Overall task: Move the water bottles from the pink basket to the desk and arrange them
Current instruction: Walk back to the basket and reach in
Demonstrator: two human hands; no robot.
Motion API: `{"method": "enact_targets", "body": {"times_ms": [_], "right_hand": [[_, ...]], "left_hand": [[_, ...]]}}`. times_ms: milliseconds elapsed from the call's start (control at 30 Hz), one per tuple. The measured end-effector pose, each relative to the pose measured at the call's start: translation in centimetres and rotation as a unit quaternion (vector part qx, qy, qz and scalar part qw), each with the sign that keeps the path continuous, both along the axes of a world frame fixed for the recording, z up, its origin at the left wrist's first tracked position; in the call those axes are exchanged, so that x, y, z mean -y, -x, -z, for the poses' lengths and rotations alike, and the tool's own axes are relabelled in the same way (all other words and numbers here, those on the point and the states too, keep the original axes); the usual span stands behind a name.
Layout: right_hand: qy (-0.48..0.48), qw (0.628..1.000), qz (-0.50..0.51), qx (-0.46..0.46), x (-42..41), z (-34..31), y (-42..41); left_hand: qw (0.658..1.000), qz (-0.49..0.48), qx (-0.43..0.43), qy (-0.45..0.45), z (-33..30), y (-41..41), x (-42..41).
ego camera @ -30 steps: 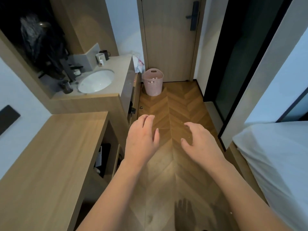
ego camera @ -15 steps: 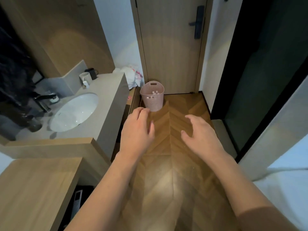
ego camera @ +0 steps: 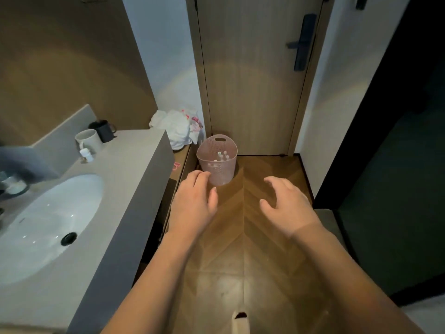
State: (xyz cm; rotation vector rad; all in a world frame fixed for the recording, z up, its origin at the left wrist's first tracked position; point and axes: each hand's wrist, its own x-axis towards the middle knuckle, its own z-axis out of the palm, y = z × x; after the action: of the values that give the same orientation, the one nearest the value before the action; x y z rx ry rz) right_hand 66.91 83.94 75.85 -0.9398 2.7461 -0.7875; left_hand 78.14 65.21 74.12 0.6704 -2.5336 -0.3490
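Observation:
A pink perforated basket (ego camera: 218, 173) stands on the wooden floor in front of the door, beside the vanity's end. White caps of several water bottles (ego camera: 221, 157) show inside it. My left hand (ego camera: 193, 203) hovers just in front of the basket's near left side, fingers spread and empty. Further right, my right hand (ego camera: 286, 206) is held out over the floor, also open and holding nothing. The desk is out of view.
A grey vanity counter (ego camera: 134, 165) with a white sink (ego camera: 48, 222) runs along the left; two mugs (ego camera: 96, 136) and a small bottle stand on it. A white plastic bag (ego camera: 178, 127) lies behind its end. The closed wooden door (ego camera: 252, 80) is ahead, a dark glass partition (ego camera: 397, 165) to the right.
I have moved forward along the hallway: the basket and door are much closer, and the desk has dropped out of view. Both hands stay extended and open.

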Motion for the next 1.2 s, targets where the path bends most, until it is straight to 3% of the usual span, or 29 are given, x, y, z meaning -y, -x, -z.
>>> {"method": "enact_targets", "body": {"times_ms": [333,500,733,1200], "right_hand": [[-0.005,1.000,0.009,0.023,9.3,0.2,19.7],[0.001,0.999,-0.019,0.029,14.6,1.8,30.7],[0.010,0.998,-0.046,0.035,21.9,0.6,45.8],[-0.059,0.988,-0.135,0.040,41.7,2.7,65.8]], "left_hand": [[0.999,0.024,0.019,-0.021,0.8,20.8,9.5],[0.999,-0.012,0.040,-0.020,2.2,30.4,14.7],[0.998,-0.048,0.048,-0.004,-0.9,44.2,20.6],[0.990,-0.105,0.079,-0.055,3.3,62.4,38.4]]}}
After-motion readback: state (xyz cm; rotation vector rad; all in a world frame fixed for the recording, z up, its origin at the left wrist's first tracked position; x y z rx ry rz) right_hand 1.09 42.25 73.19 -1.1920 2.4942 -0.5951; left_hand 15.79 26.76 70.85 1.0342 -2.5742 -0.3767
